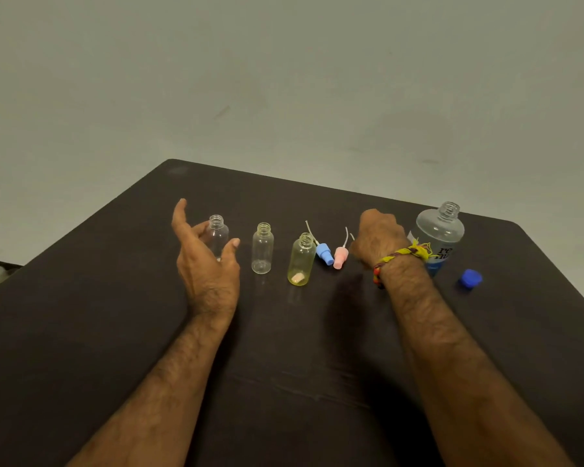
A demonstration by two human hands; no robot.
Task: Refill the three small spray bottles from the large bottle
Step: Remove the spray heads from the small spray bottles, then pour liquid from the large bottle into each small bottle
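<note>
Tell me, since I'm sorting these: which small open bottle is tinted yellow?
The small yellow-tinted plastic bottle, rightmost of three, beside the blue spray head; the others are clear.

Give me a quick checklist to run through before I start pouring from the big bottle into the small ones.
1. Large bottle uncapped, blue cap set aside: ok.
2. Three small bottles upright, necks open: ok.
3. Blue sprayer and pink sprayer lying clear of the bottles: ok.
4. Third sprayer located: cannot tell; right hand may cover it.
5. Left hand steadying the first bottle: not ok, open beside it.
</note>
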